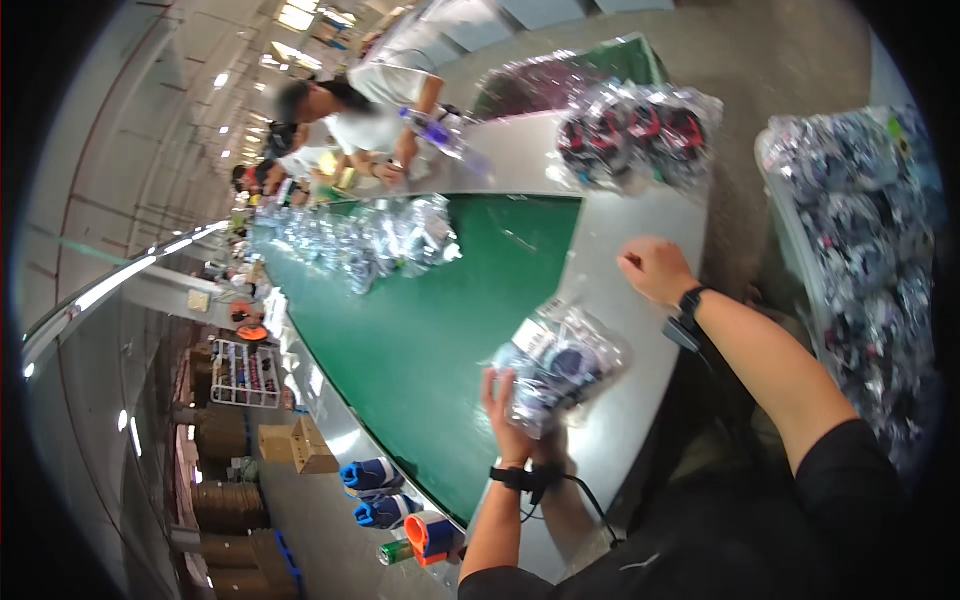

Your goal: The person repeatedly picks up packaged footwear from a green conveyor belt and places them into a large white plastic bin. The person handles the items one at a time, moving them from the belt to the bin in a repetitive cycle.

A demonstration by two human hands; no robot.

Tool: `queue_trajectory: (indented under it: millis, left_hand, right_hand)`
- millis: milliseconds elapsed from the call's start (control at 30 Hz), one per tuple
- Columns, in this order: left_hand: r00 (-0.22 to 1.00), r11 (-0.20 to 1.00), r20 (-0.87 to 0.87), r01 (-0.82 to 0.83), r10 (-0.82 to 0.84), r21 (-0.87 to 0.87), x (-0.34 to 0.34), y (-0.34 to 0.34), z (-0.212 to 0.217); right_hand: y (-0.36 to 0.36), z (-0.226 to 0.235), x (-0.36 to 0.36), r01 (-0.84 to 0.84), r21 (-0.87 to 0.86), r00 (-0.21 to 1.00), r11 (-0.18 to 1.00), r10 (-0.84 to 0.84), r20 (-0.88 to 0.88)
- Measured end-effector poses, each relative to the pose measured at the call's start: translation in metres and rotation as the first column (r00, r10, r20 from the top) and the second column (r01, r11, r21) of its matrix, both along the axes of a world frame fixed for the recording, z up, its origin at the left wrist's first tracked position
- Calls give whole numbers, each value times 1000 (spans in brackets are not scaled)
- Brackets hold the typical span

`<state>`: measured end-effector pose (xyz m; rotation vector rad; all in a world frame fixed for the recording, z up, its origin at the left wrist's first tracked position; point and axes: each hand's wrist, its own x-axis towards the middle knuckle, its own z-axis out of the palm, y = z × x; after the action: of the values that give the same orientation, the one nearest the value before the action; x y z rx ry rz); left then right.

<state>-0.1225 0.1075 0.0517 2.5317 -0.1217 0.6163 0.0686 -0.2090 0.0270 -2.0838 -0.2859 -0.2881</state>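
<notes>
A clear plastic bag (565, 365) of grey-blue items that look like shoes tilts over the near edge of the green conveyor belt (400, 350). A white label shows on its upper side. My left hand (508, 420) grips the bag from its lower left, fingers along its side. Over the metal table edge (630, 220), to the right of the bag and apart from it, is my right hand (657, 272). Its fingers are curled closed and nothing shows in them. Both wrists wear black bands.
Many clear bags (370, 235) lie farther along the belt. Bagged red-and-black shoes (640, 135) sit on the far metal corner. A large bin (810, 260) full of bagged items stands right. Blue shoes (375, 495) rest at left. Across the belt, a person (370, 120) works.
</notes>
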Motion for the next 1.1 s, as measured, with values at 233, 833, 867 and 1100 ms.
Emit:
queue_trajectory:
  millis: [233, 833, 867, 1100]
  left_hand:
    - [876, 352, -478, -470, 68, -810, -32, 19, 8]
    - [786, 154, -286, -242, -548, -958, -35, -75, 18]
    - [762, 157, -306, -265, -571, -951, -40, -80, 18]
    - [693, 184, -300, -239, -655, -953, -57, -116, 40]
  right_hand:
    - [-6, -4, -2, -15, -2, 1000, 1000, 15, -15]
    - [-8, -2, -6, -17, 12, 999, 1000, 18, -37]
    - [-9, -2, -6, -21, 12, 999, 1000, 22, -28]
    - [-27, -1, 1, -312, 215, 853, 926, 372, -366]
